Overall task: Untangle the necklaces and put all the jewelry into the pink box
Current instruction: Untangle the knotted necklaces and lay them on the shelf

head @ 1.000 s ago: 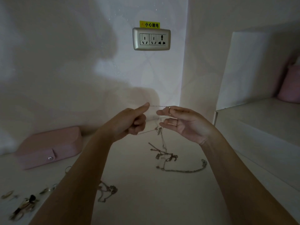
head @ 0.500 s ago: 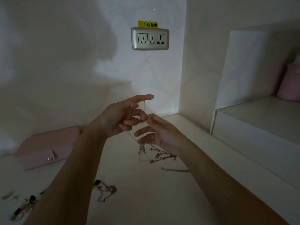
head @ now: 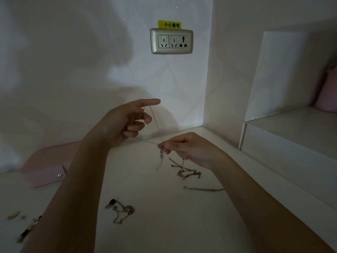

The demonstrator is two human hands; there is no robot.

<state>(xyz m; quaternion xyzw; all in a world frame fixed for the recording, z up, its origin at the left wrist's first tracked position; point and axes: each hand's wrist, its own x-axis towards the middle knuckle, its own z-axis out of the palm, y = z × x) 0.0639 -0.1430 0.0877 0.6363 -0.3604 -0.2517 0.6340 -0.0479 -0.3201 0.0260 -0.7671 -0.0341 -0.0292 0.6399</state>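
On the near left of the worktop point(head: 164, 225) lie small clips point(head: 27, 229), and to their right a loose chain with a dark pendant point(head: 122, 210). Farther in, a short bracelet chain point(head: 203, 189) lies just apart from the tangled necklaces point(head: 186, 171), which rest on the worktop below the right hand point(head: 184, 148). That hand's fingers pinch a thin chain point(head: 156, 123) at a small blurred knot, and a strand drops from them to the tangle. The thin chain climbs left to the left hand point(head: 125, 121), draped over its straight forefinger, while the other fingers curl round a second strand. The pink box point(head: 45, 170) sits closed at the far left by the wall, a wall socket point(head: 171, 41) high behind
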